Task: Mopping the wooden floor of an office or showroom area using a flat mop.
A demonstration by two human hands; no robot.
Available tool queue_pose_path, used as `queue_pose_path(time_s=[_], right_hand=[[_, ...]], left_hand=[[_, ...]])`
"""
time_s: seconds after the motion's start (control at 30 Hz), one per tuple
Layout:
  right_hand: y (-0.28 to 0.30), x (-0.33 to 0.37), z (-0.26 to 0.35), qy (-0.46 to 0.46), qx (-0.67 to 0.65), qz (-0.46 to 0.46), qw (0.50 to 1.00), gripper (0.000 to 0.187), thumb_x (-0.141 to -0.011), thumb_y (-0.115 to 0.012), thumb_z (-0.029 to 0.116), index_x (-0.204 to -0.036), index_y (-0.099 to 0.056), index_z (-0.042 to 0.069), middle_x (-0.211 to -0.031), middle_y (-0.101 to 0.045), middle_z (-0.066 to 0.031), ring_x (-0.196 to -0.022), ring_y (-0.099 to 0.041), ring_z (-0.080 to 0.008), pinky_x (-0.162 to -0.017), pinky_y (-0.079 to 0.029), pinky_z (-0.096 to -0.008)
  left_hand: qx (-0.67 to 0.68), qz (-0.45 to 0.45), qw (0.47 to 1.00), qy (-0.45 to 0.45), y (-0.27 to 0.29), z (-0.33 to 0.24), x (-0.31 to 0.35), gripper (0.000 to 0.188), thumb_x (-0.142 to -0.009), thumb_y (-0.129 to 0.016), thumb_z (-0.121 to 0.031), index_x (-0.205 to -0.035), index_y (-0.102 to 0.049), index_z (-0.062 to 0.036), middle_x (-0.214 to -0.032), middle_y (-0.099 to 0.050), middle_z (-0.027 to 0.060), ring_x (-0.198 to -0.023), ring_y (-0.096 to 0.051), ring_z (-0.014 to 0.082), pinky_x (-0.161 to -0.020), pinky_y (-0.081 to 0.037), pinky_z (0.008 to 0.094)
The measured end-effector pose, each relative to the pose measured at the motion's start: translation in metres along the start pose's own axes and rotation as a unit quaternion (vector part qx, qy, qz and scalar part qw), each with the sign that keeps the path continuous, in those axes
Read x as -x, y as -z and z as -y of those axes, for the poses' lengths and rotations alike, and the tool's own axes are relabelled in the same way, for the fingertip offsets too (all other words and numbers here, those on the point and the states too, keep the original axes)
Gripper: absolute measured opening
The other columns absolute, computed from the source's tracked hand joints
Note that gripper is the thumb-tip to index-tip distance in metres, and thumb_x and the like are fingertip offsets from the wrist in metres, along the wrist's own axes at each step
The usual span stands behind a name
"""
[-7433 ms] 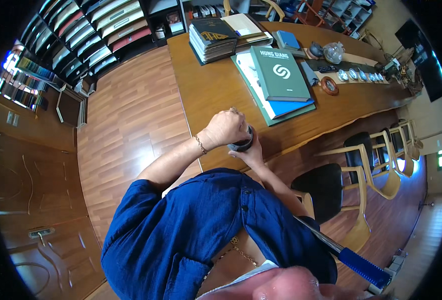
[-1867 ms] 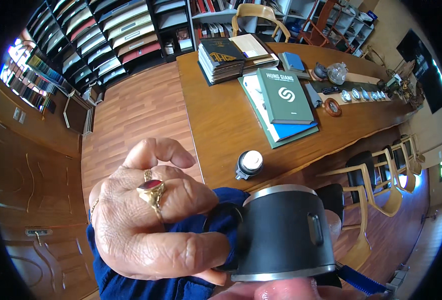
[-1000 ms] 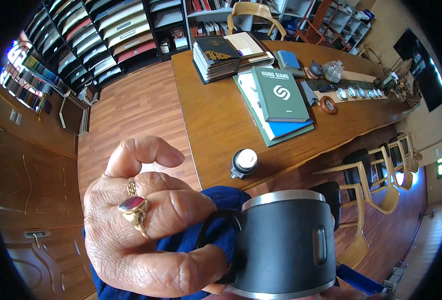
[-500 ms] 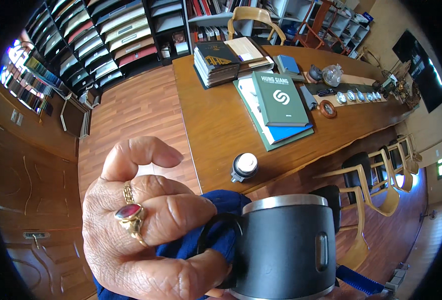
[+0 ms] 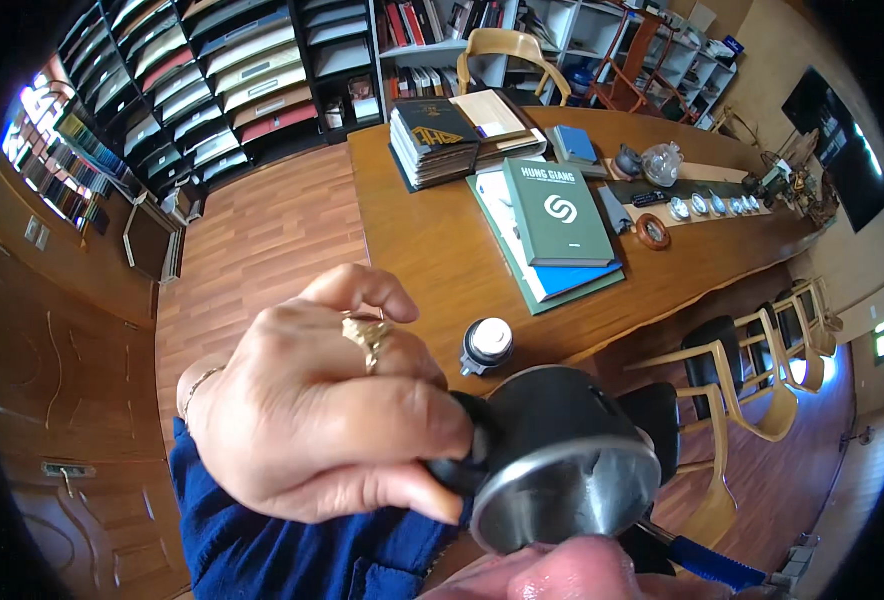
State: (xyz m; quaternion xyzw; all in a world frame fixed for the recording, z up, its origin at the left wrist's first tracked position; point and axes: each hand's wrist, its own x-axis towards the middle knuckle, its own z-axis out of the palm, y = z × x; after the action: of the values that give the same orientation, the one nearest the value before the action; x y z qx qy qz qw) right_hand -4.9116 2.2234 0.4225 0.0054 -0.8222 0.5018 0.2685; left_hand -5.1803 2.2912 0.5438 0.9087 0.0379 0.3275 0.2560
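Short of the near edge of the wooden surface [image 5: 417,245], the left hand [image 5: 307,415] had the black mug [image 5: 557,405] just right of its fingers [image 5: 402,412], long axis tilted, rim [image 5: 582,447] apparently against the face [image 5: 574,572]. Thumb and fingers pinched the handle [image 5: 475,428]; the steel interior [image 5: 567,502], hidden half a second earlier, showed.

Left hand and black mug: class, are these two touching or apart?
Touching. The head view shows the left hand gripping the black mug by its handle, digits pressed against it with no gap.
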Motion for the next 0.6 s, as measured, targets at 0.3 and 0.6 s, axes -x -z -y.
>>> queue_pose_path(time_s=[0.3,0.6], right_hand=[[-0.001,-0.002,-0.003,-0.006,-0.002,-0.023,1.000,0.025,-0.083,-0.072,0.030,-0.094,-0.072,0.007,-0.102,-0.068,-0.0114,-0.096,-0.063,-0.0313,-0.082,-0.048,-0.0414],[-0.002,0.002,-0.009,-0.033,-0.013,0.004,0.999,0.021,-0.083,-0.071,0.025,-0.094,-0.071,0.007,-0.100,-0.067,-0.0115,-0.094,-0.063,-0.0304,-0.079,-0.049,-0.0408]], left_hand=[[0.051,-0.005,0.998,0.040,-0.005,0.012,0.011,0.035,-0.083,-0.070,-0.042,-0.080,-0.065,-0.0069,-0.070,-0.066,0.0062,-0.061,-0.065,0.0225,-0.077,-0.041,0.0424],[0.019,-0.009,0.999,0.031,0.001,0.000,0.007,0.035,-0.083,-0.070,-0.042,-0.078,-0.066,-0.0081,-0.068,-0.065,0.0090,-0.060,-0.064,0.0209,-0.079,-0.037,0.0422]])
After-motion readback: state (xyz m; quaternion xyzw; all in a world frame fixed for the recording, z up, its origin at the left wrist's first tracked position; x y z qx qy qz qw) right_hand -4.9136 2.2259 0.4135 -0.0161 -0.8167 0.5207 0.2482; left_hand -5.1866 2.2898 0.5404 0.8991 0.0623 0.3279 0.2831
